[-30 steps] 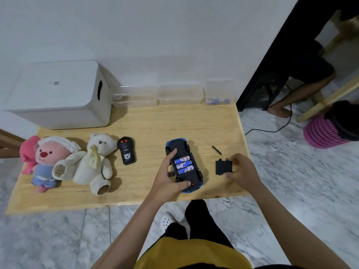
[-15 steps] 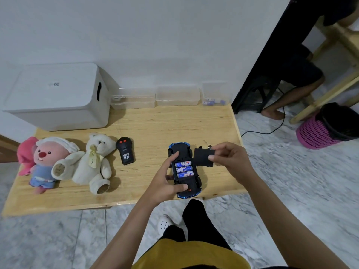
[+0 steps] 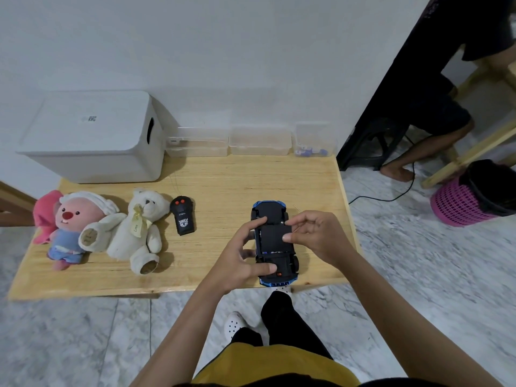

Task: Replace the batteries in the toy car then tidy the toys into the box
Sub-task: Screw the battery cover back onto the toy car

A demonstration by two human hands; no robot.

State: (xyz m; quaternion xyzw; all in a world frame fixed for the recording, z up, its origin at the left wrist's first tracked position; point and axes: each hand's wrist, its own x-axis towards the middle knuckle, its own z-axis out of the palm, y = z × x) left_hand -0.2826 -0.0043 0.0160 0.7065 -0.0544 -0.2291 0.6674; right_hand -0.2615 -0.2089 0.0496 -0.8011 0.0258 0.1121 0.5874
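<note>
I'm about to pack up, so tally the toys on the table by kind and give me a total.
Plush toys: 2, the pink plush and the white teddy bear
Toy cars: 1, the blue toy car
Remote controls: 1, the black remote
Total: 4

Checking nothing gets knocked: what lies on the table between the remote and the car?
In the head view, only bare table lies between the remote and the car.
</note>
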